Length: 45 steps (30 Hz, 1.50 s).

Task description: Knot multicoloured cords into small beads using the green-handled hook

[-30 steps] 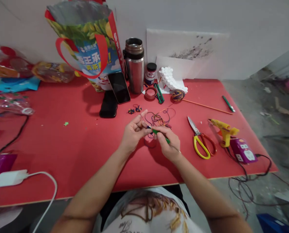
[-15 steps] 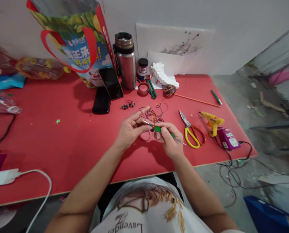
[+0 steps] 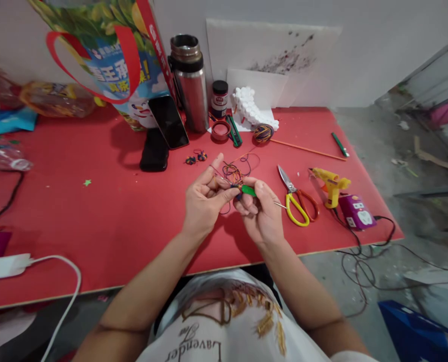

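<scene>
My right hand (image 3: 260,208) is closed round a green-handled crochet hook (image 3: 248,190), whose thin metal end sticks out to the right. Between thumb and fingers my left hand (image 3: 205,198) pinches a small multicoloured crochet piece (image 3: 237,189); its shape is mostly hidden. Yarn runs over the raised left index finger. Loose yarn (image 3: 232,172) lies tangled on the table just beyond my hands. Farther back sits the multicoloured yarn ball (image 3: 263,133). Two small crocheted pieces (image 3: 196,157) rest to the left of the tangle.
Scissors (image 3: 295,198), a yellow glue gun (image 3: 331,185) and a purple box (image 3: 356,211) lie to the right on the red table (image 3: 126,241). At the back stand a steel flask (image 3: 191,85), a jar (image 3: 220,99) and a large bag (image 3: 111,65). Two phones (image 3: 169,122) lean there.
The hook's tip has come down from above the left fingers to the crochet piece, and its handle sits deeper in my right hand. The view has shifted slightly.
</scene>
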Motion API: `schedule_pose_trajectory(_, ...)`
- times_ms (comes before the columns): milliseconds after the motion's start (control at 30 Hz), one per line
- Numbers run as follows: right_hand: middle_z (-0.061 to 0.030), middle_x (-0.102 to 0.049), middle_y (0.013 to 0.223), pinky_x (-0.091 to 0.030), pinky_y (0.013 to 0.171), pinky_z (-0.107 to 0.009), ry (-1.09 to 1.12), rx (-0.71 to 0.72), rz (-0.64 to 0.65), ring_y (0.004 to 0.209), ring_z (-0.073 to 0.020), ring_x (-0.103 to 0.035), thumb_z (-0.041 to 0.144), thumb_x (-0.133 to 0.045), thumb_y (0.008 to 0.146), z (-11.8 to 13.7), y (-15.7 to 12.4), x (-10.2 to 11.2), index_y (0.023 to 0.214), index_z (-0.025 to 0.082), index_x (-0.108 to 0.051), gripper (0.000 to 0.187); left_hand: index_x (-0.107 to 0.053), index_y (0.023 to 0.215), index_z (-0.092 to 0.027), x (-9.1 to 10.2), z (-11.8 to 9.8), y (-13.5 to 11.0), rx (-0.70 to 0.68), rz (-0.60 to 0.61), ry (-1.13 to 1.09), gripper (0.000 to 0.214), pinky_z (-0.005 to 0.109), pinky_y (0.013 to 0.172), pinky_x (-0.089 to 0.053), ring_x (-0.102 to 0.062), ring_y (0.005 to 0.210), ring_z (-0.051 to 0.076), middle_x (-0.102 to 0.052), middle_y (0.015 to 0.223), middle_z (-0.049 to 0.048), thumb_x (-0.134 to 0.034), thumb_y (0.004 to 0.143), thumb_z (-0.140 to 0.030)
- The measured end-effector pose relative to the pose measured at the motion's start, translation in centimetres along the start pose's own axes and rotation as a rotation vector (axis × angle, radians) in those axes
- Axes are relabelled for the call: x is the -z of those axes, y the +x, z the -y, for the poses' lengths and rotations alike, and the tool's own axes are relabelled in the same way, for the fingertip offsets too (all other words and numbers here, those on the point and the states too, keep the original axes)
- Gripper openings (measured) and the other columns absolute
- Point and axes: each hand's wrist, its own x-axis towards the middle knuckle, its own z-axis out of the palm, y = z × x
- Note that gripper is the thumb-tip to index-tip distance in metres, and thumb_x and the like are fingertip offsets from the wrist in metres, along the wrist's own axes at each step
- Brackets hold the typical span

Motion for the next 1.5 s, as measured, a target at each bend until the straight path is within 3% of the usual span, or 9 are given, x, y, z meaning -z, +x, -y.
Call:
schedule_pose_trajectory(167, 0.0049, -0.057, 0.057, -0.038, 0.052, -0.022, -0.066, 0.016, 0.055, 0.049, -0.0058, -0.029, 0.035, -0.075, 0.097, -0.1, 1.4, 0.3, 0.099, 0.02, -0.086, 0.019, -0.076, 0.144, -0.022, 0.5, -0.4, 1.8, -0.021, 0.024, 0.062, 0.088, 0.009, 0.069, -0.057, -0.068, 0.067, 0.004, -0.07, 0.072, -0.0073, -0.097, 0.061, -0.002)
schedule_pose_trajectory(233, 0.004, -0.06, 0.061, -0.04, 0.053, -0.023, -0.158, 0.075, 0.113, 0.05, -0.0065, -0.035, 0.037, -0.073, 0.101, -0.1, 2.2, 1.1, 0.101, 0.022, -0.085, 0.02, -0.076, 0.144, -0.022, 0.8, -0.4, 2.4, -0.023, 0.027, 0.066, 0.089, 0.01, 0.069, -0.058, -0.07, 0.068, 0.005, -0.071, 0.072, -0.007, -0.097, 0.059, -0.002)
schedule_pose_trajectory(300, 0.0035, -0.064, 0.064, -0.043, 0.057, -0.025, -0.304, 0.139, 0.179, 0.055, -0.0092, -0.049, 0.04, -0.071, 0.104, -0.2, 3.1, 1.9, 0.103, 0.024, -0.085, 0.021, -0.075, 0.145, -0.022, 1.1, -0.3, 2.8, -0.037, 0.016, 0.08, 0.09, 0.011, 0.068, -0.058, -0.069, 0.067, 0.006, -0.071, 0.073, -0.0066, -0.097, 0.06, -0.003)
schedule_pose_trajectory(367, 0.0012, -0.072, 0.075, -0.051, 0.065, -0.028, -0.565, 0.27, 0.221, 0.065, -0.0118, -0.062, 0.041, -0.07, 0.105, -0.3, 3.9, 2.7, 0.108, 0.025, -0.084, 0.021, -0.075, 0.145, -0.021, 1.2, 0.0, 3.0, -0.06, -0.018, 0.097, 0.088, 0.011, 0.066, -0.056, -0.065, 0.065, 0.005, -0.07, 0.072, -0.0067, -0.098, 0.062, -0.005)
schedule_pose_trajectory(500, -0.0035, -0.084, 0.099, -0.06, 0.081, -0.034, -0.995, 0.554, 0.221, 0.083, -0.0168, -0.074, 0.042, -0.058, 0.111, -1.5, 4.5, 3.3, 0.113, 0.028, -0.082, 0.028, -0.074, 0.146, -0.023, 1.4, 0.9, 2.8, -0.073, -0.098, 0.085, 0.082, 0.011, 0.066, -0.054, -0.062, 0.065, 0.004, -0.07, 0.074, -0.007, -0.099, 0.07, -0.011)
schedule_pose_trajectory(667, -0.0066, -0.087, 0.119, -0.064, 0.089, -0.043, -1.117, 0.796, 0.28, 0.094, -0.0231, -0.078, 0.036, -0.052, 0.112, -2.9, 3.5, 3.5, 0.127, 0.032, -0.077, 0.03, -0.075, 0.144, -0.021, 1.4, 1.2, 2.8, 0.0, -0.055, -0.085, 0.085, 0.013, 0.073, -0.056, -0.065, 0.068, 0.004, -0.07, 0.075, -0.0074, -0.104, 0.064, -0.014)
schedule_pose_trajectory(933, -0.003, -0.084, 0.126, -0.063, 0.1, -0.044, -0.878, 0.613, 0.284, 0.106, -0.0224, -0.079, 0.031, -0.061, 0.11, -2.7, 2.4, 4.3, 0.138, 0.04, -0.075, 0.033, -0.084, 0.124, -0.02, 2.6, -0.5, 3.8, 0.186, 0.071, -0.201, 0.079, 0.013, 0.069, -0.058, -0.069, 0.065, 0.005, -0.071, 0.071, -0.0068, -0.108, 0.049, -0.009)
schedule_pose_trajectory(1133, -0.0041, -0.083, 0.112, -0.062, 0.084, -0.04, -0.826, 0.479, 0.219, 0.085, -0.0186, -0.075, 0.034, -0.065, 0.108, -3.0, 1.8, 4.6, 0.134, 0.036, -0.078, 0.029, -0.084, 0.126, -0.019, 3.5, -0.9, 4.0, 0.19, 0.088, -0.164, 0.085, 0.013, 0.068, -0.061, -0.071, 0.065, 0.007, -0.071, 0.069, -0.0059, -0.107, 0.046, -0.005)
schedule_pose_trajectory(1500, -0.0056, -0.085, 0.108, -0.063, 0.089, -0.045, -0.889, 0.555, 0.258, 0.095, -0.0223, -0.078, 0.03, -0.064, 0.108, -1.7, 1.9, 4.9, 0.131, 0.035, -0.081, 0.029, -0.079, 0.139, -0.02, 4.2, -0.5, 4.0, 0.121, 0.133, -0.044, 0.088, 0.014, 0.067, -0.061, -0.07, 0.065, 0.007, -0.07, 0.073, -0.0055, -0.105, 0.056, -0.007)
